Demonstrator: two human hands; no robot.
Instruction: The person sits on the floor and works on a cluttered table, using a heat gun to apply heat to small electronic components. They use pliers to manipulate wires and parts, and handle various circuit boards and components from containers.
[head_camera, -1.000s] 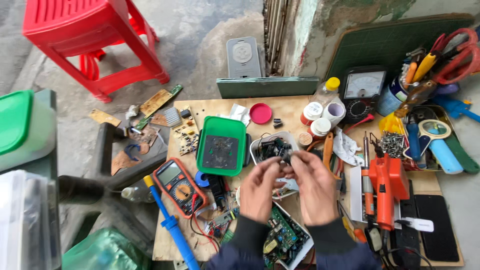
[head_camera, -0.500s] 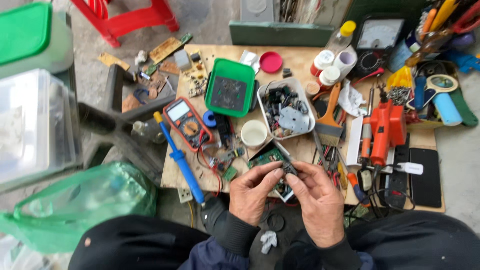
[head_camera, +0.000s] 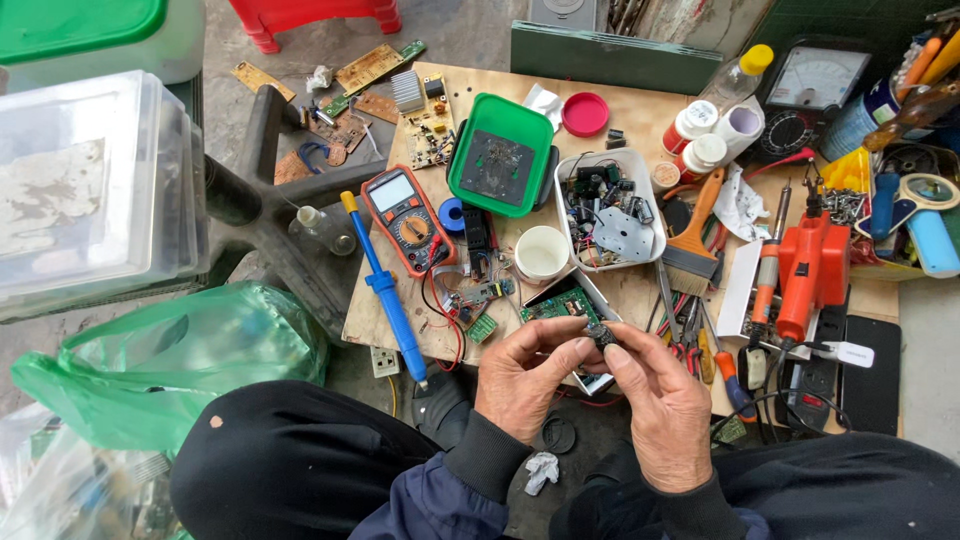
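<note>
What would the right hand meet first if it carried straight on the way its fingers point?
The right hand points up-left, where its fingertips already touch the small black part. Past that, probably the green circuit board, though depth is unclear.

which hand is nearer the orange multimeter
Left. The left hand is just right of and below the orange multimeter, on the near side of the board. The right hand is farther right, beyond the left hand.

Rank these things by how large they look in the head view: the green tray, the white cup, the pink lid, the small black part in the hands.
1. green tray
2. white cup
3. pink lid
4. small black part, nearest the camera yet looking smallest
</note>
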